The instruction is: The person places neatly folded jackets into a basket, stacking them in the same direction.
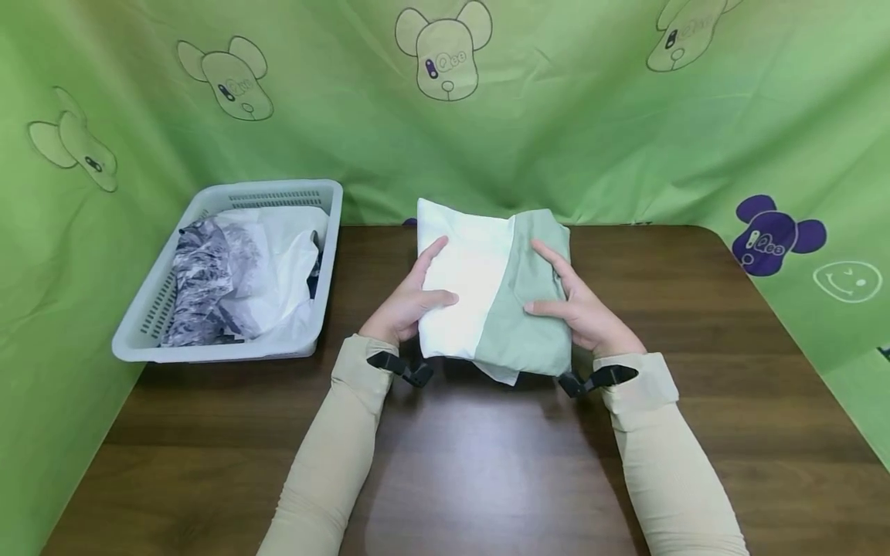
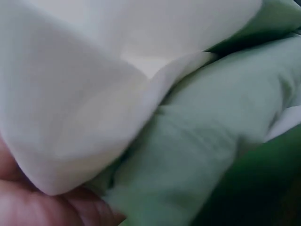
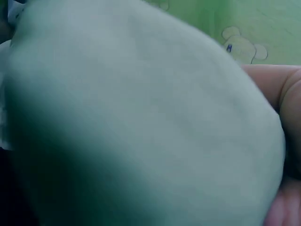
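Observation:
A folded white-and-green cloth (image 1: 495,286) is held between both hands above the table, its left part white and its right part pale green. My left hand (image 1: 410,305) grips the white side, with thumb and index finger on top and the other fingers beneath, hidden. On the green side my right hand (image 1: 580,309) grips it the same way. In the left wrist view, a white layer (image 2: 94,94) lies over green folds (image 2: 202,117), with part of the hand at the lower left. The green face (image 3: 155,113) fills most of the right wrist view.
A light grey plastic basket (image 1: 334,255) stands at the back left of the brown wooden table (image 1: 695,347). Inside it lie white cloth (image 1: 285,232) and dark grey patterned cloth (image 1: 198,286). A green printed curtain (image 1: 556,116) hangs behind and at the sides.

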Tool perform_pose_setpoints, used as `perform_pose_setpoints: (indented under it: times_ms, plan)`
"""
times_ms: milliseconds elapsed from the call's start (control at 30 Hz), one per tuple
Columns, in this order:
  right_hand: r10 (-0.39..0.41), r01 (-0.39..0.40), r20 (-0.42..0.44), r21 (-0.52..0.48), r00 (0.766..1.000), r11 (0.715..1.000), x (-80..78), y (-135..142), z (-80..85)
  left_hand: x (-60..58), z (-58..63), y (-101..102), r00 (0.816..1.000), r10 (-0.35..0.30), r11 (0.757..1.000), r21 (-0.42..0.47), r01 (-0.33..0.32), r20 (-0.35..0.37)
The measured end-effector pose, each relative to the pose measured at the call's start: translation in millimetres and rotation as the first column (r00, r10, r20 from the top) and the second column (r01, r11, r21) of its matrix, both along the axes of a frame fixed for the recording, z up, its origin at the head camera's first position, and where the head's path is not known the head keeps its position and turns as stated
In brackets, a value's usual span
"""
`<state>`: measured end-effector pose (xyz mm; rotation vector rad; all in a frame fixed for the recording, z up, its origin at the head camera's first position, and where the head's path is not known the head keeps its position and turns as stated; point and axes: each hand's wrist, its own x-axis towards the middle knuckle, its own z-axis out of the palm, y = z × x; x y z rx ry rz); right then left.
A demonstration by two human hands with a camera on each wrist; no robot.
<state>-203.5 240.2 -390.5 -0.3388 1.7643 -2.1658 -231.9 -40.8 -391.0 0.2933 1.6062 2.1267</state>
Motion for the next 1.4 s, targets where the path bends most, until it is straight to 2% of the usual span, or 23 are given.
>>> perform_pose_setpoints:
  times_ms: [167, 400, 533, 667, 1000, 1267, 1400]
  plan:
    - [-0.01, 0.009, -0.034, -0.037, 0.999, 0.999, 4.5, -11.3, 13.1, 5.6, 19.0, -7.1, 0.997, 0.05, 0.995, -0.086, -0.055, -0.058]
    - [-0.034, 0.028, -0.07, -0.079, 0.997, 0.996, 10.4, -35.2, 28.7, 16.1, 47.9, -26.8, 0.981, 0.094, 0.968, -0.215, -0.13, -0.169]
    - [-0.04, 0.03, -0.075, -0.13, 0.996, 0.991, 10.2, -51.5, 35.0, 20.3, 59.6, -41.6, 0.97, 0.115, 0.956, -0.24, -0.166, -0.214]
    - [-0.031, 0.017, -0.082, -0.169, 0.996, 0.985, 6.5, -70.5, 40.7, 23.4, 69.6, -59.6, 0.957, 0.142, 0.955, -0.221, -0.2, -0.252]
    - [0.017, -0.035, -0.088, -0.208, 0.996, 0.977, -5.8, -125.5, 57.7, 29.4, 90.7, -115.2, 0.949, 0.197, 0.949, -0.194, -0.247, -0.245]
    - [0.055, -0.074, -0.086, -0.236, 0.995, 0.969, -16.4, -163.8, 68.7, 30.3, 110.1, -155.4, 0.941, 0.247, 0.927, -0.226, -0.299, -0.233]
    - [0.063, -0.083, -0.088, -0.248, 0.994, 0.965, -20.7, -181.6, 75.6, 27.6, 116.2, -173.7, 0.929, 0.279, 0.917, -0.22, -0.333, -0.244]
